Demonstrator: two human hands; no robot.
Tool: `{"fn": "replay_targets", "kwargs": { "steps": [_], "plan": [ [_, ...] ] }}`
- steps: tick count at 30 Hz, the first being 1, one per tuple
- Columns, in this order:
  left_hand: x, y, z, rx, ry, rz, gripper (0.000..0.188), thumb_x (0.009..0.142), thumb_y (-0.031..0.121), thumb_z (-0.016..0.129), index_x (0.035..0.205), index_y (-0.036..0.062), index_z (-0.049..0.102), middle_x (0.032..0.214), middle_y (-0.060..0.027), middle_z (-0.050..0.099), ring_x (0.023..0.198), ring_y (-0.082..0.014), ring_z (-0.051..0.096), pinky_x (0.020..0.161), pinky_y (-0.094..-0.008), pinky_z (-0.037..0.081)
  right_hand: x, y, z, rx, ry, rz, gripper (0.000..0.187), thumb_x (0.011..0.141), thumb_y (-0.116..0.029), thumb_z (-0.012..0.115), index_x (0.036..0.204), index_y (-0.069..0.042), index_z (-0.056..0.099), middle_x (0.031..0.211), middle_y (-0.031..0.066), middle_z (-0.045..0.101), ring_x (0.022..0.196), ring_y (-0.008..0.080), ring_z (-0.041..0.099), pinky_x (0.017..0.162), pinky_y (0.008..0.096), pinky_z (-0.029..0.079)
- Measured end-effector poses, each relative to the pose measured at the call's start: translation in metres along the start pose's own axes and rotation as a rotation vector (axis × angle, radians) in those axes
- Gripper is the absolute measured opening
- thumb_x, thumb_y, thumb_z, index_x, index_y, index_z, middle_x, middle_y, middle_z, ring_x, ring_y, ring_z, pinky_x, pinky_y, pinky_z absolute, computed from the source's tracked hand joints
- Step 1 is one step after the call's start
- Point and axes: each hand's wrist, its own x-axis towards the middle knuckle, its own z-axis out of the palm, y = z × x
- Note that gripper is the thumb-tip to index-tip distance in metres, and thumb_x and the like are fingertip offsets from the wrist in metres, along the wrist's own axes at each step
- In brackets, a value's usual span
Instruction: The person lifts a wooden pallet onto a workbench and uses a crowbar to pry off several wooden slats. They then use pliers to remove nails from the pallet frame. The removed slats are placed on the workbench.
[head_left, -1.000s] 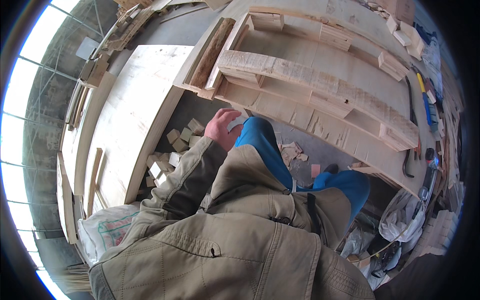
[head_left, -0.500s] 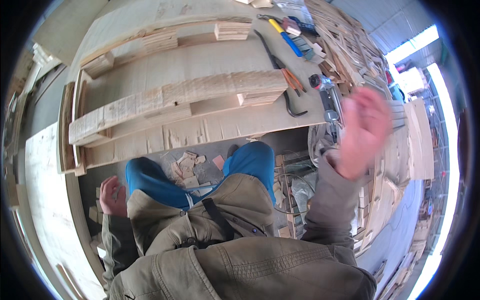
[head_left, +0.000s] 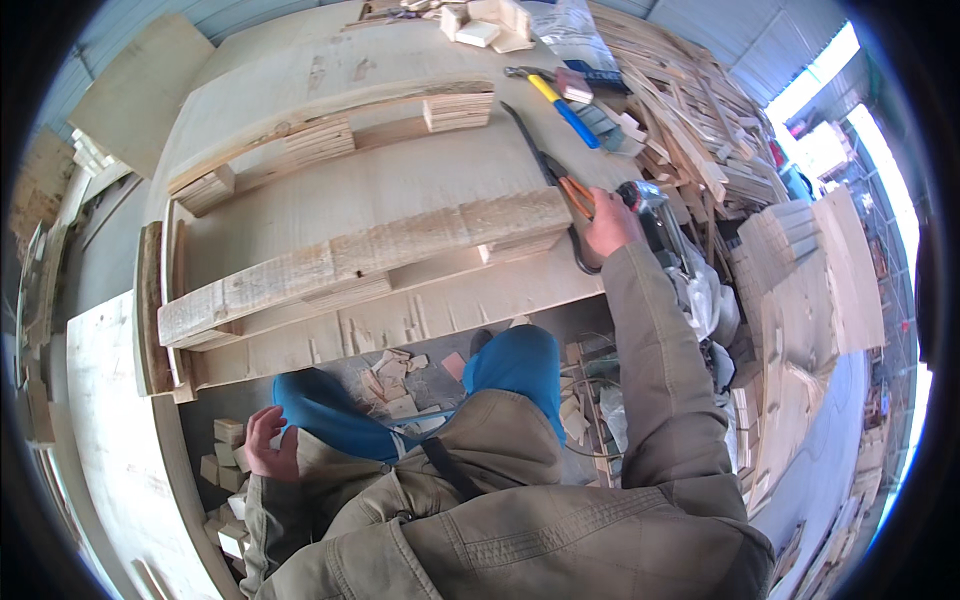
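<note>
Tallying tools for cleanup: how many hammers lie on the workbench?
1: the hammer with a yellow and blue handle lies at the bench's far right, beyond the right hand. Others may hide among the scrap wood.

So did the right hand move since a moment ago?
Yes. The right hand was up in the air beside the workbench; now it is down at the bench edge, on the power tool.

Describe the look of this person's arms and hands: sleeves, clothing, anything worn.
Both arms are covered by long sleeves of an olive-khaki work jacket with visible stitched seams and wrinkled, heavy fabric. The left hand and right hand are bare, with no gloves. No watch or rings can be made out. A dark strap crosses the jacket front.
</note>
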Motion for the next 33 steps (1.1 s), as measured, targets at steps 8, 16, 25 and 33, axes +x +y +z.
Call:
{"fn": "replay_targets", "kwargs": {
  "steps": [8,16,25,33],
  "plan": [
    [0.004,0.019,0.003,0.028,-0.028,-0.017,0.04,0.085,0.0,0.076,0.124,0.0029,0.07,0.123,-0.0149,0.069,0.097,-0.024,0.072,0.085,-0.0366,0.06,0.043,0.007,0.027,-0.071,-0.155,0.056,0.041,0.094,-0.017,0.073,0.131,-0.005,0.062,0.128,0.0273,0.065,0.12,0.0453,0.067,0.101,0.0534,0.054],
    [0.022,0.04,0.015,0.022,-0.058,0.082,0.039,0.085,0.0,0.075,0.123,0.0015,0.071,0.123,-0.0155,0.07,0.099,-0.0242,0.073,0.087,-0.0356,0.061,0.054,-0.008,0.023,-0.21,-0.259,0.229,0.053,0.091,-0.031,0.071,0.134,-0.001,0.06,0.134,0.0291,0.064,0.126,0.0471,0.064,0.107,0.052,0.053],
    [0.022,0.048,0.019,-0.033,-0.066,0.112,0.04,0.083,-0.001,0.076,0.123,0.0014,0.071,0.122,-0.0151,0.071,0.098,-0.0232,0.072,0.087,-0.035,0.061,0.039,-0.009,0.013,-0.165,-0.25,0.284,0.044,0.094,-0.03,0.068,0.123,0.004,0.069,0.13,0.0297,0.069,0.123,0.0453,0.068,0.105,0.0518,0.054],
    [0.017,0.053,0.026,-0.101,-0.093,0.134,0.038,0.083,-0.001,0.077,0.121,0.0016,0.072,0.12,-0.016,0.072,0.095,-0.0258,0.073,0.086,-0.0363,0.061,0.014,-0.032,-0.027,-0.192,-0.269,0.211,0.043,0.091,-0.029,0.071,0.121,0.003,0.071,0.124,0.0253,0.074,0.117,0.0392,0.072,0.101,0.0485,0.057]
  ]
}}
